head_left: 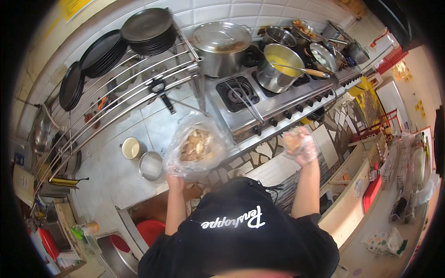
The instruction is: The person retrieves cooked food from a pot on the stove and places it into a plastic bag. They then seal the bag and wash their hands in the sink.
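Note:
On the tiled counter stands a clear plastic bag (219, 134), its mouth spread wide around pale brownish pieces of meat (198, 144). My left hand (174, 167) grips the bag's near rim, though the plastic partly covers its fingers. Out to the right, in front of the stove, my right hand (308, 150) wears a thin clear plastic glove. Its fingers are closed around a pale piece of meat (292, 140), slightly blurred. Left of the bag sit a metal cup (151, 166) and a cream mug (131, 148).
A gas stove (241, 125) holds a lidded stockpot (218, 60) and a pot of yellow liquid (273, 76); a ladle's wooden handle (317, 73) juts out from that pot. A metal rack (139, 92) with stacked dark plates (147, 25) overhangs the counter. Shelving (345, 208) stands at right.

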Demonstrator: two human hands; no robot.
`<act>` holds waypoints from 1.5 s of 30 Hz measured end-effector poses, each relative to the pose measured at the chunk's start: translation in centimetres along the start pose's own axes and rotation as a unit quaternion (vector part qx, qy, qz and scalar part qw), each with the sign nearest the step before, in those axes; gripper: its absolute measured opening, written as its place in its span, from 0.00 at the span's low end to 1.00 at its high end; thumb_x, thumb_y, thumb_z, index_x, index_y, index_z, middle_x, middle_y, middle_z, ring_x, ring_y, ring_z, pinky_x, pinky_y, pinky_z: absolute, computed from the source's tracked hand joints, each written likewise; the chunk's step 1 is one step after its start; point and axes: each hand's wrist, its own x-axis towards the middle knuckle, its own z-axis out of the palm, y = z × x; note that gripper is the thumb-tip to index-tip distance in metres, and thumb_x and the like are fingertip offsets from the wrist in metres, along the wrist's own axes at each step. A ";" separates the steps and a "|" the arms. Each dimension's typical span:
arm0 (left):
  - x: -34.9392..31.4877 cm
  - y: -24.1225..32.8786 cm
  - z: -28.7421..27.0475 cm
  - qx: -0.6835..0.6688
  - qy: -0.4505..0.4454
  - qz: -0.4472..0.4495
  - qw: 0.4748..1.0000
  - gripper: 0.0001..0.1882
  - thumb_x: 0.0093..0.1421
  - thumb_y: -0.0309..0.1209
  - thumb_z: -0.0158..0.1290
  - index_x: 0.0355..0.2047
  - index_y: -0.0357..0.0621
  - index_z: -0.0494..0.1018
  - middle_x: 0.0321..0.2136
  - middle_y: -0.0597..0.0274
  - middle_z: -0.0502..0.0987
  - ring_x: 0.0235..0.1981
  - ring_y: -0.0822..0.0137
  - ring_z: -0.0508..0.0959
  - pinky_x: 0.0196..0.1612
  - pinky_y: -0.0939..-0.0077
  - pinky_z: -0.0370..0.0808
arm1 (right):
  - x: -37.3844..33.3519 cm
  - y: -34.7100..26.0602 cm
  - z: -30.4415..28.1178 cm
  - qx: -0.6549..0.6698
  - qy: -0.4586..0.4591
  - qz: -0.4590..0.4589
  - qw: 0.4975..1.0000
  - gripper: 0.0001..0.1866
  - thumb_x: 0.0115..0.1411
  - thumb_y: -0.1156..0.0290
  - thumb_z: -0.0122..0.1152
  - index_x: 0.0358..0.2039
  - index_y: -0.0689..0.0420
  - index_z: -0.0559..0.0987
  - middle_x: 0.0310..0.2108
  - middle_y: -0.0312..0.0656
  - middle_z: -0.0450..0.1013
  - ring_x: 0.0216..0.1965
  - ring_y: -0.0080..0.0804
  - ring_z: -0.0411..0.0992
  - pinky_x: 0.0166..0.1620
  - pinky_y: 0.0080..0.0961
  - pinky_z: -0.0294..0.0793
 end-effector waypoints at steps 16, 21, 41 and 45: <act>-9.9 -5.8 -3.0 0.141 0.410 0.209 0.877 0.14 0.61 0.32 0.47 0.47 0.44 0.67 0.45 0.61 0.72 0.40 0.70 0.73 0.42 0.77 0.69 | 22.5 -28.5 -12.6 -0.132 -0.024 -0.233 0.963 0.20 0.57 0.68 0.55 0.51 0.53 0.65 0.44 0.41 0.67 0.42 0.38 0.69 0.38 0.38 0.75; -19.9 -19.2 -3.2 0.234 0.442 0.158 0.852 0.15 0.60 0.29 0.49 0.47 0.45 0.65 0.37 0.66 0.71 0.35 0.75 0.71 0.36 0.80 0.68 | 37.3 -32.7 -5.5 -0.368 -0.035 -0.259 0.892 0.19 0.58 0.72 0.54 0.49 0.53 0.64 0.44 0.43 0.66 0.36 0.35 0.71 0.26 0.29 0.76; -37.5 -40.4 10.5 0.079 0.658 -0.127 0.738 0.17 0.53 0.29 0.49 0.45 0.43 0.65 0.25 0.62 0.70 0.19 0.71 0.68 0.20 0.74 0.67 | 60.0 -25.3 2.4 -0.892 -0.298 -0.334 0.069 0.21 0.56 0.56 0.47 0.30 0.61 0.81 0.35 0.55 0.75 0.40 0.49 0.74 0.42 0.38 0.72; -35.0 -36.5 6.5 0.098 0.616 -0.082 0.778 0.27 0.52 0.29 0.49 0.54 0.47 0.60 0.35 0.60 0.70 0.27 0.71 0.69 0.23 0.75 0.67 | 60.4 -29.0 2.4 -0.889 -0.274 -0.296 0.217 0.25 0.58 0.53 0.43 0.44 0.59 0.76 0.46 0.54 0.71 0.50 0.48 0.69 0.50 0.36 0.67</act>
